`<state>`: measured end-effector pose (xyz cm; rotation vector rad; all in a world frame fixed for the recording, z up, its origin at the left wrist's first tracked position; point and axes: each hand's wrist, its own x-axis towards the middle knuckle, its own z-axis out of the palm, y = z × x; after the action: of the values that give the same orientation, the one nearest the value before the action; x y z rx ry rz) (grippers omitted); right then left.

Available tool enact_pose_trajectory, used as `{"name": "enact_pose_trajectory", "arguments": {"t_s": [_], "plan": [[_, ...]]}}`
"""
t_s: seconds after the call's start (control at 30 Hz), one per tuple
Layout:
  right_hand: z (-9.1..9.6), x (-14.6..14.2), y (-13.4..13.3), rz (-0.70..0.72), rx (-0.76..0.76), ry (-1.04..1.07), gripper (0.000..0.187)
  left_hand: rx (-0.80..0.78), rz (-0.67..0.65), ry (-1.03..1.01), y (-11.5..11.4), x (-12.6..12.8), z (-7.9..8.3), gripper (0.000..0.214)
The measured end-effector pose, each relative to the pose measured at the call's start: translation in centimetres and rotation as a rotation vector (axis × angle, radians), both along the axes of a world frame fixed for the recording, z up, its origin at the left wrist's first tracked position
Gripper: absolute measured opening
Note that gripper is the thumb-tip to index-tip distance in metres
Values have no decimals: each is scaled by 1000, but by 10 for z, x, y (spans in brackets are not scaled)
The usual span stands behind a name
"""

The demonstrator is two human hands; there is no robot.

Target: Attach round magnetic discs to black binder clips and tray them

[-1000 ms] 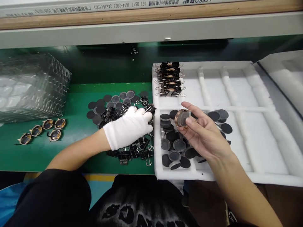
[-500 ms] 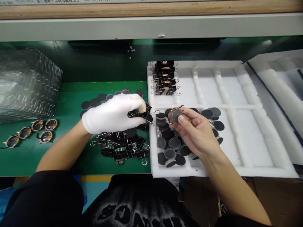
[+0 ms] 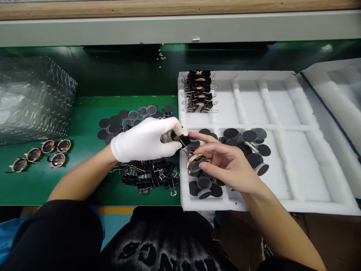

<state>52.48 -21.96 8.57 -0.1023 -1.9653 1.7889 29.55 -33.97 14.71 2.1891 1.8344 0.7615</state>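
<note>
My left hand, in a white glove, is closed on a black binder clip over the tray's left edge. Bare, my right hand pinches a round gold-rimmed watch case with a dark grey disc on its face, between thumb and fingers. Its index finger reaches out to the binder clip. Below my left hand lies a heap of black binder clips. Dark round discs are piled in the tray under my right hand.
The white foam tray has several compartments; clipped watch cases stand in its back left one. Gold-rimmed watch cases lie on the green mat at left, before a stack of clear plastic trays. More dark discs lie behind my left hand.
My left hand has shifted slightly right with the binder clip. My right hand has brought the watch case down and left, tilted it, and stretched its index finger to the clip.
</note>
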Motion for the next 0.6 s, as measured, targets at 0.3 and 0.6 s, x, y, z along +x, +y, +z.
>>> {"name": "enact_pose_trajectory", "arguments": {"t_s": [0.3, 0.6], "plan": [[-6, 2, 1, 48, 49, -94, 27, 19, -91, 2, -7, 14, -9, 62], [-2, -1, -6, -43, 49, 108, 27, 7, 29, -193, -7, 23, -8, 37]]}}
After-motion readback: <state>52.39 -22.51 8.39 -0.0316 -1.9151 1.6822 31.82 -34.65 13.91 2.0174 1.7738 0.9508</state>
